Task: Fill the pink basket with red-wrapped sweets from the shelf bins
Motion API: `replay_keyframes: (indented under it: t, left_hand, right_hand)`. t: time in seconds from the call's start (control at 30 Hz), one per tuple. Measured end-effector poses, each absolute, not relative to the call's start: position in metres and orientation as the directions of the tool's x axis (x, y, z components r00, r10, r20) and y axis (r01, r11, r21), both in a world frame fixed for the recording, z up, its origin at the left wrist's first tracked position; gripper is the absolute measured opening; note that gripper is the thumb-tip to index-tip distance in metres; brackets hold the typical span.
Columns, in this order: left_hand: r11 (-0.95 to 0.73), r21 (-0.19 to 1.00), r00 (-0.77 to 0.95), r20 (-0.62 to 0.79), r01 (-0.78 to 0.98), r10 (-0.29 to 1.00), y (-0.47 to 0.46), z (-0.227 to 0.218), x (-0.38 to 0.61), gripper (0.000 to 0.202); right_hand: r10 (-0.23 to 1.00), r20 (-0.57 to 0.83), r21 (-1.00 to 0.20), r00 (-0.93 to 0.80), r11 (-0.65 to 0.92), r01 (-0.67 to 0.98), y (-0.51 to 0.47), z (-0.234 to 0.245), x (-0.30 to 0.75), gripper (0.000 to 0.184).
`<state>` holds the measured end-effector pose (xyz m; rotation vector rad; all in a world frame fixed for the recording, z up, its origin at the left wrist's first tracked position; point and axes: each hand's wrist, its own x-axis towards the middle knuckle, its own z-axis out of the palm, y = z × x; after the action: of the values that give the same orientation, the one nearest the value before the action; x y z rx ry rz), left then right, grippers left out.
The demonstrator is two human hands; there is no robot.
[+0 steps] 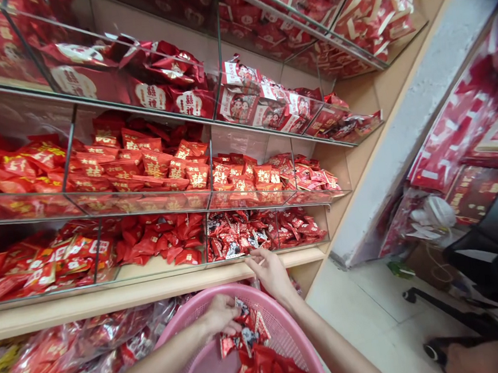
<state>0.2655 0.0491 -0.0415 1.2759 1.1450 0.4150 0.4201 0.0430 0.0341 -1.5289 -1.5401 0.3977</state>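
My left hand [219,317] is inside the pink plastic basket [308,325], its fingers curled against a few small red packets with black-and-white pictures [246,331]. Beside these, plain red packets [267,372] lie heaped on the basket's near right side. My right hand [269,272] reaches over the basket's far rim, fingers loosely extended to the front edge of the bottom shelf; nothing shows in it. Just behind its fingertips, a clear-walled compartment holds similar patterned packets [231,237].
Clear-fronted shelves [155,202] hold many red packets in divided compartments. A wooden ledge [111,294] runs along the bottom, with bagged packets [51,363] below it. At the right are a wall [386,175], tiled floor [357,298] and a wheeled chair base [453,314].
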Motion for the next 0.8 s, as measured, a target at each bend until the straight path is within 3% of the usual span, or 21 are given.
replay_keyframes:
  t: [0.17, 0.4, 0.63, 0.8]
  left_hand:
    - [0.177, 0.924, 0.460, -0.327, 0.339, 0.825, 0.048, -0.033, 0.250, 0.014]
    - [-0.171, 0.943, 0.437, 0.031, 0.287, 0.899, 0.036, -0.015, 0.203, 0.022]
    - [-0.246, 0.905, 0.381, 0.104, 0.346, 0.919, 0.019, -0.012, 0.174, 0.026]
    - [-0.305, 0.860, 0.394, 0.135, 0.410, 0.909, 0.019, -0.016, 0.167, 0.029]
  right_hand:
    - [0.922, 0.258, -0.823, 0.289, 0.053, 0.565, 0.069, 0.035, 0.411, 0.032]
    - [0.936, 0.193, -0.917, 0.294, 0.065, 0.393, 0.078, 0.027, 0.409, 0.034]
    - [0.944, 0.135, -0.986, 0.300, 0.099, 0.134, 0.077, 0.029, 0.398, 0.043]
    - [0.948, 0.152, -0.988, 0.279, 0.147, 0.037, 0.068, 0.041, 0.394, 0.043]
